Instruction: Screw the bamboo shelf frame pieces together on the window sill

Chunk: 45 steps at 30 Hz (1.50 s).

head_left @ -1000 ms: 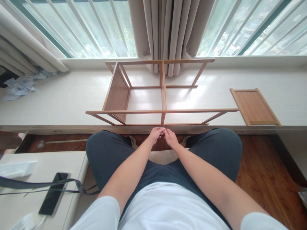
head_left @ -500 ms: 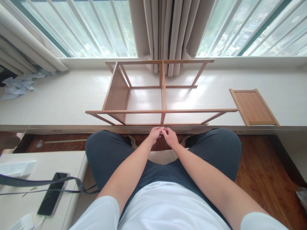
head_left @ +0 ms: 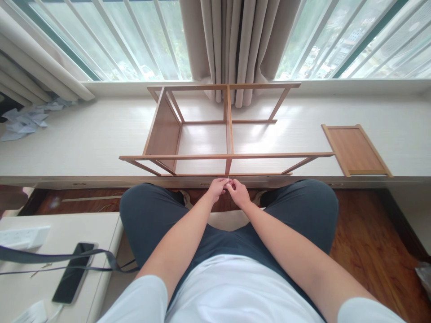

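My left hand [head_left: 218,188] and my right hand [head_left: 238,192] meet between my knees, fingertips pinched together. A tiny pale tip shows above the fingers; what it belongs to is too small to make out. Just beyond them, a wooden shelf frame [head_left: 229,156] lies on its side on the white ledge [head_left: 101,134]. Its left part has a solid panel [head_left: 164,130] fitted across, and a divider stands in the middle. Neither hand touches the frame. To its right lies a loose wooden panel [head_left: 356,150] with rails along its edges.
On the left, a pale side table [head_left: 101,229] holds a phone [head_left: 73,273], a power strip [head_left: 25,236] and small metal pieces, with a dark strap [head_left: 60,257] across it. Crumpled paper [head_left: 25,123] lies at the ledge's far left. Curtains [head_left: 240,49] hang behind the frame.
Both hands stay together in nearly the same spot, with at most a slight shift of the fingers. The frame and the loose panel have not moved.
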### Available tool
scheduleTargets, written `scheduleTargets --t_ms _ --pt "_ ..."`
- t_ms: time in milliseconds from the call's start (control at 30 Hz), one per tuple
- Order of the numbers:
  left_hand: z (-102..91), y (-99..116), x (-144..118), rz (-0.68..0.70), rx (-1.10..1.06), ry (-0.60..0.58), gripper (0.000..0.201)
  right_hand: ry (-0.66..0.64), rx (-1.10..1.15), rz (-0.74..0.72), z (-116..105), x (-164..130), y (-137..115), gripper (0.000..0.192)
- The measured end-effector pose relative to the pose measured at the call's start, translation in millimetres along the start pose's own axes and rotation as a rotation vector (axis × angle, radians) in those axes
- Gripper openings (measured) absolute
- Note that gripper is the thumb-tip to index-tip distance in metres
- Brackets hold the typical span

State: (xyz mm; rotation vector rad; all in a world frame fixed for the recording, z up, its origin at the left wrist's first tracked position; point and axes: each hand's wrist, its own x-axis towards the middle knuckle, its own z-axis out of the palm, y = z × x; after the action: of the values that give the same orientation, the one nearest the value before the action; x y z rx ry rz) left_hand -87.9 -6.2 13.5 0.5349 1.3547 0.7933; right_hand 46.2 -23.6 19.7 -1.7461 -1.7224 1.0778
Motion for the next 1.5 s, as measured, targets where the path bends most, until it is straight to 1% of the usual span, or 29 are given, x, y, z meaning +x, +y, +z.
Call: scheduleTargets --t_ms 267,567,800,1000,1167,1333,1500 --pt "0.4 3 0 0.007 0.014 -0.005 0.026 -0.003 -0.006 -0.002 -1 -1 1 0.022" --pt "0.0 2 2 0.013 0.018 -0.005 0.025 0.003 -0.019 -0.003 1 1 5 0.022" --pt "0.7 4 1 0.01 0.02 -0.004 0.027 -0.03 -0.041 0.027 2 3 8 0.023" --pt "0.9 4 1 0.008 0.035 0.005 0.027 -0.064 -0.011 0.027 3 3 9 0.024" --pt "0.6 3 2 0.008 0.043 0.012 0.028 -0.107 0.065 0.05 6 4 12 0.027" --pt "0.8 2 3 0.007 0.042 0.012 0.026 -0.114 0.095 0.055 7 5 13 0.027" --pt "1.3 2 2 0.014 0.049 0.018 0.028 -0.106 0.095 0.06 7 6 13 0.027"
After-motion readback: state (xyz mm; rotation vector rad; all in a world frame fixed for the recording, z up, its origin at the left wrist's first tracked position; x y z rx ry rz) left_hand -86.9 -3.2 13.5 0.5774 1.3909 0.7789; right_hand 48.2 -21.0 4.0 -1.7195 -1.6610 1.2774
